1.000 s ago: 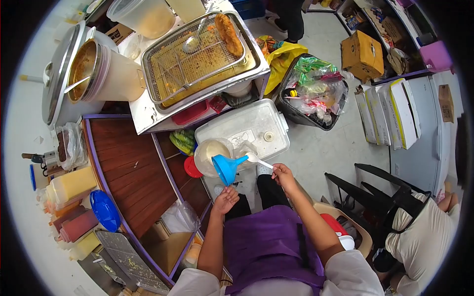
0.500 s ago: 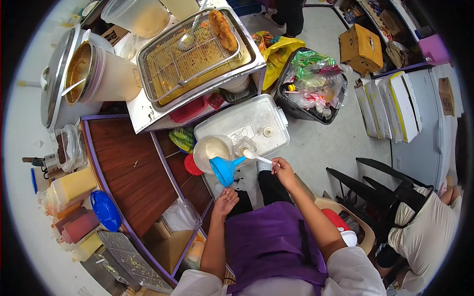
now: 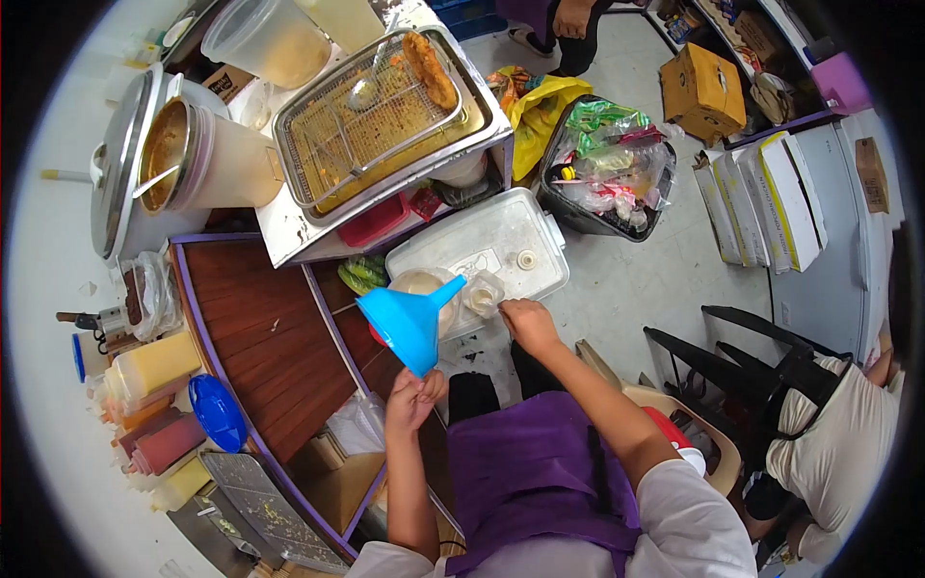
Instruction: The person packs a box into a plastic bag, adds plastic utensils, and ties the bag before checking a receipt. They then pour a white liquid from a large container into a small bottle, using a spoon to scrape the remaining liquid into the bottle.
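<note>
A blue funnel [image 3: 409,326] is pinched at its wide rim by my left hand [image 3: 415,398], its spout pointing up and right. Behind the funnel, partly hidden, is a round tub [image 3: 421,282] with pale contents. My right hand [image 3: 528,326] is closed beside a small clear container [image 3: 483,293]; whether it still holds the white spoon cannot be made out. Tub and container rest on the white lid [image 3: 503,224] of a large box. A small round cap [image 3: 526,259] lies on that lid.
A wire basket [image 3: 371,111] with a fried piece sits in a tray at the upper left. Beyond the lid stands a full trash bin [image 3: 609,173]. Two other people are present, one at the top [image 3: 575,39], one at the lower right [image 3: 838,424]. A black stool [image 3: 761,376] is at right.
My left hand has raised the funnel toward the camera and left, away from the small container. My right hand has moved left, and the white spoon no longer shows.
</note>
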The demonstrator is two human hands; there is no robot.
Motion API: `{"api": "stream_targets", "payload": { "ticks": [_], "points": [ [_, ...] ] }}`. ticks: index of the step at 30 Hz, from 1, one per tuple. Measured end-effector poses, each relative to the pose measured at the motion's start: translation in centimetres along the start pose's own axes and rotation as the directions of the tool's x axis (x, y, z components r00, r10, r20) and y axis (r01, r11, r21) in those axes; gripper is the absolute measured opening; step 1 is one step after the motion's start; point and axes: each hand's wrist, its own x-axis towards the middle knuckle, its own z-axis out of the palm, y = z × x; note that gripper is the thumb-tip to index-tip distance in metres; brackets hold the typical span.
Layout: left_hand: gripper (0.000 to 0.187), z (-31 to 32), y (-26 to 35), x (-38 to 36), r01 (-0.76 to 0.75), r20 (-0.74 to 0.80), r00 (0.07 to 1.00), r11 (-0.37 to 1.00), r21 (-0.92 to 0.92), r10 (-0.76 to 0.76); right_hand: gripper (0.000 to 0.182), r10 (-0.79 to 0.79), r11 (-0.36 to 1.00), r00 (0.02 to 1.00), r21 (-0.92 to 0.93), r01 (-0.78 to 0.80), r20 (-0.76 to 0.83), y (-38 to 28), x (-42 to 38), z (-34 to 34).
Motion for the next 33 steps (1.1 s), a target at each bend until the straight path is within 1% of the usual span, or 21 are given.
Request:
{"api": "stream_targets", "payload": {
  "ticks": [3,4,5,6,8,9,12,14,18,19,23,26,27,30,32,33],
  "points": [
    [0.018,4.6,4.9,1.7,-0.094,0.042,0.995,0.978,0.186,0.088,0.012,-0.048,0.985,0.994,-0.162,0.063,0.096,0.5,0.9,1.6],
    [0.017,5.9,6.5,2.7,-0.135,0.069,0.990,0.961,0.243,0.122,0.013,-0.052,0.983,0.995,-0.170,0.065,0.084,0.8,1.2,2.2],
    [0.017,6.7,7.7,3.7,-0.181,0.075,0.983,0.949,0.257,0.167,0.012,-0.069,0.981,0.996,-0.180,0.077,0.051,0.8,1.4,2.4],
    [0.018,8.1,9.0,5.0,-0.210,0.091,0.977,0.926,0.313,0.190,0.012,-0.059,0.976,0.996,-0.204,0.071,0.067,0.9,1.7,2.4],
    [0.019,11.6,12.2,8.1,-0.258,0.108,0.966,0.871,0.419,0.234,0.008,-0.031,0.976,0.999,-0.213,0.039,0.043,1.2,1.9,3.0],
    [0.022,13.3,13.3,9.8,-0.298,0.106,0.954,0.842,0.450,0.281,0.007,-0.019,0.972,0.999,-0.234,0.029,0.045,1.4,2.0,3.1],
    [0.026,15.7,16.1,14.9,-0.372,0.148,0.913,0.629,0.682,0.380,0.009,0.005,0.968,0.998,-0.251,0.011,0.062,1.4,2.2,3.3],
    [0.028,18.3,17.2,17.6,-0.435,0.202,0.871,0.510,0.742,0.449,0.010,0.008,0.965,0.996,-0.261,0.014,0.086,1.6,2.4,3.5],
    [0.028,19.9,18.1,22.7,-0.539,0.296,0.802,0.415,0.733,0.518,0.010,0.018,0.962,0.988,-0.272,0.025,0.155,1.6,2.7,3.5],
    [0.029,20.5,18.3,23.3,-0.526,0.293,0.806,0.397,0.752,0.514,0.011,0.010,0.962,0.988,-0.272,0.032,0.153,1.6,2.9,3.5],
    [0.031,22.0,18.1,25.7,-0.573,0.312,0.766,0.377,0.727,0.562,0.012,0.002,0.958,0.986,-0.282,0.047,0.169,1.5,3.0,3.7],
    [0.031,22.4,18.1,26.6,-0.555,0.272,0.791,0.453,0.698,0.548,0.013,0.011,0.962,0.986,-0.270,0.035,0.168,1.4,3.1,3.2],
    [0.033,22.6,18.2,26.9,-0.551,0.276,0.786,0.426,0.717,0.553,0.013,0.012,0.965,0.986,-0.261,0.032,0.168,1.4,3.0,3.0],
    [0.034,23.1,19.3,28.6,-0.506,0.267,0.828,0.450,0.736,0.494,0.014,0.035,0.986,0.988,-0.165,-0.009,0.153,1.2,2.8,2.2],
    [0.035,24.8,19.8,29.2,-0.450,0.221,0.872,0.538,0.713,0.437,0.014,0.054,0.991,0.987,-0.127,-0.035,0.151,1.1,2.5,2.1],
    [0.034,24.8,19.9,29.8,-0.472,0.239,0.861,0.529,0.705,0.450,0.014,0.065,0.993,0.987,-0.110,-0.049,0.149,1.1,2.5,2.1]
  ]
}}
